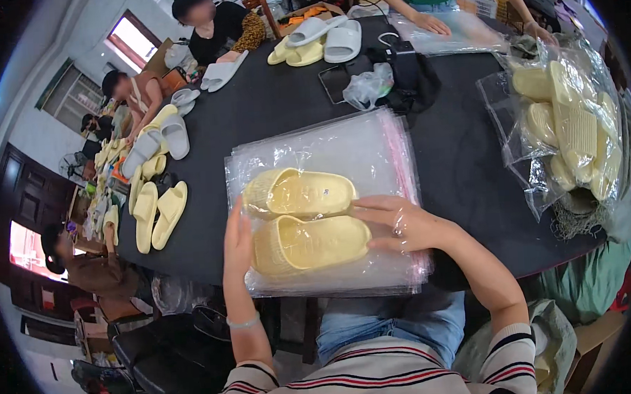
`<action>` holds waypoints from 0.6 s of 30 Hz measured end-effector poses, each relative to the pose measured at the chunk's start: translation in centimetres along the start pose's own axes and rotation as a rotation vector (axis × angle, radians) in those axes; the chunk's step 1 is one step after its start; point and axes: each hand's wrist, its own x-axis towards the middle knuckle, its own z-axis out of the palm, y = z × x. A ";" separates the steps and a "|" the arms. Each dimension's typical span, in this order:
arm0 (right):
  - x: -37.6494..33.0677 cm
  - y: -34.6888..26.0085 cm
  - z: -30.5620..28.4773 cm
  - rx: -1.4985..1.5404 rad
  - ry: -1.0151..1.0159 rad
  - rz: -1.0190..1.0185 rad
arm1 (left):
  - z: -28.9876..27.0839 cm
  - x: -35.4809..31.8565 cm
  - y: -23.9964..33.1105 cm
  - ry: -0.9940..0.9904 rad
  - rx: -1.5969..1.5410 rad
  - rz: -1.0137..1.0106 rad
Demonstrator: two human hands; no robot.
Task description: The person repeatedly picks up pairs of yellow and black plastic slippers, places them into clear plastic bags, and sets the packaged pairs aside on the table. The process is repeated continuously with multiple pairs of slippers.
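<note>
A pair of pale yellow slippers (311,242) lies side by side before me, toes to the left and heels to the right. Under them is a stack of clear plastic bags (327,143) with a pinkish strip along its right edge. Shiny glints run over the slippers, as if clear film covers them. My left hand (238,238) rests upright against the toe ends, its fingers stretched out. At the heel ends, my right hand (402,224) has its fingers spread and extended, touching or nearly touching the slippers. Neither hand grips anything that I can see.
Bagged yellow slippers (576,126) are piled at the right. A phone (335,84), a small clear bag (369,87) and a black bag (416,77) lie beyond the stack. Loose yellow slippers (156,214) and grey ones line the table's left side. Several people work around the dark table (275,106).
</note>
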 end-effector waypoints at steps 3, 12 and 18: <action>-0.5 1.1 0.3 0.035 -0.070 0.032 | 1.6 0.7 -2.0 -0.063 0.074 0.019; -0.1 -0.1 -0.8 0.157 -0.046 0.033 | 2.2 -0.3 -3.8 0.057 0.154 0.136; 4.5 -0.2 1.0 -0.332 -0.271 0.041 | 2.7 -0.1 -4.4 0.057 0.217 0.141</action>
